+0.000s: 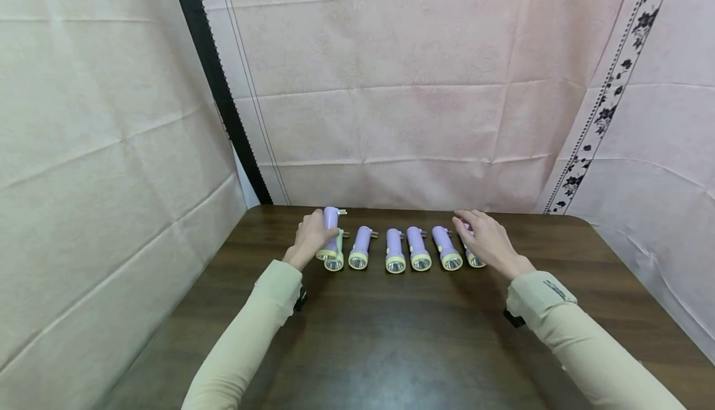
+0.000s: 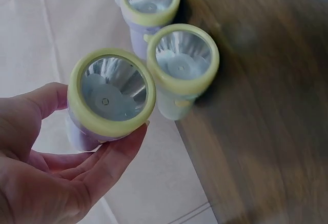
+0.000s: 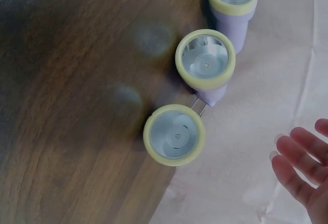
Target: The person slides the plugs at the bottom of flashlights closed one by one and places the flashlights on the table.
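Left hand [image 1: 313, 234] grips a purple flashlight [image 1: 331, 219], apparently lifted; right hand [image 1: 487, 237], fingers loosely extended, holds nothing, near the rightmost flashlight [image 3: 174, 135]. Brown table [image 1: 380, 335]: five purple flashlights [image 1: 394, 249], one green flashlight [image 1: 334, 265], rough row. Looks like one up, six left lying. Held one's metal prongs [image 1: 342, 212] exposed.

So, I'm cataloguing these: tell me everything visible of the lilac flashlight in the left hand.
The lilac flashlight has a plastic-looking body, a pale yellow ring, a silvery reflector and a small central emitter; it looks unlit. Metallic prongs jut sideways near its tail. The left fingers grip it, ringed end lowest in the head view, where it overlaps the green flashlight. Contact with that or the table is unclear.
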`<move>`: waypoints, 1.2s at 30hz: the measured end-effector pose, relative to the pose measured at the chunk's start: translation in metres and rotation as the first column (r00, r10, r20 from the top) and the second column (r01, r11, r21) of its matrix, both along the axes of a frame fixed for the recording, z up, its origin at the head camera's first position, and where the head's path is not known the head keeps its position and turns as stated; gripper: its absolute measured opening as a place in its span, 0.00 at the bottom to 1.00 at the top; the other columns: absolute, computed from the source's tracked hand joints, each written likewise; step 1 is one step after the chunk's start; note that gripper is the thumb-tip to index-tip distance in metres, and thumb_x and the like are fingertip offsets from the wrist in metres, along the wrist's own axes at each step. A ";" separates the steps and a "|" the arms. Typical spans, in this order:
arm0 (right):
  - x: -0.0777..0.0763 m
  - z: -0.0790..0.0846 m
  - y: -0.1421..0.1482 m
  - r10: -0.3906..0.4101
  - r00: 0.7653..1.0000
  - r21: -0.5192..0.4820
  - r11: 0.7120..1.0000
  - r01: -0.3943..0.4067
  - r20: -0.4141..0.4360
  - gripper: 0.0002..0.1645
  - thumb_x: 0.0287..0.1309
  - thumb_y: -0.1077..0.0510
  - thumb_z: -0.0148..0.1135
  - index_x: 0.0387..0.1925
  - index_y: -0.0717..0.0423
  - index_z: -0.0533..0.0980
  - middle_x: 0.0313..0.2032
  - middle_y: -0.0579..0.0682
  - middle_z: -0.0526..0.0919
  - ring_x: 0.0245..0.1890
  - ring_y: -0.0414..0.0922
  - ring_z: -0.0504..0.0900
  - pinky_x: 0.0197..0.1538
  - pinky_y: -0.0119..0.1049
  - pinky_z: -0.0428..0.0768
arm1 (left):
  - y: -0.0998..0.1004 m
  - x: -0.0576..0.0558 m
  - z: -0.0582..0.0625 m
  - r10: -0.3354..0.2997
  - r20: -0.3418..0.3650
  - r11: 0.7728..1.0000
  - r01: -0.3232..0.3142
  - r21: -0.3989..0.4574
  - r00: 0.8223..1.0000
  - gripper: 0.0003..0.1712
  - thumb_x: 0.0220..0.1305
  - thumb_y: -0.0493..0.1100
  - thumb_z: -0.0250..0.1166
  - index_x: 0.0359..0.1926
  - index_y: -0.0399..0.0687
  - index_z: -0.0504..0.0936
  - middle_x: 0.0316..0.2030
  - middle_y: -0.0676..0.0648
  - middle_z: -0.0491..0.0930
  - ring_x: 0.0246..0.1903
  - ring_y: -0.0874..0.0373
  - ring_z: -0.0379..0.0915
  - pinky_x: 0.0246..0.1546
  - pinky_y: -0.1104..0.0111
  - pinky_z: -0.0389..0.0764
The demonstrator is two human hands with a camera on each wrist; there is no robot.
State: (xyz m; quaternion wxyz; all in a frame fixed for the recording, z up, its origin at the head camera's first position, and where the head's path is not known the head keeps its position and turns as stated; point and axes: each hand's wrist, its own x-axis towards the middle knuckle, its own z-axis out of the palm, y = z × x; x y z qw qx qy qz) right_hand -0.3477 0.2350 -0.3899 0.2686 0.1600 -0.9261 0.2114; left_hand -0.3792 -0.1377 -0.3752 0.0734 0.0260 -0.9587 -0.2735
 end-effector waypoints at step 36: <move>0.008 0.010 -0.020 0.081 0.997 0.011 0.997 -0.081 0.011 0.23 0.72 0.46 0.44 0.53 0.55 0.77 0.48 0.57 0.81 0.48 0.56 0.81 0.49 0.55 0.76 | 0.040 0.019 -0.001 -0.083 -0.118 0.996 0.081 -0.023 0.990 0.30 0.49 0.46 0.70 0.51 0.36 0.73 0.41 0.38 0.80 0.40 0.43 0.79 0.40 0.55 0.79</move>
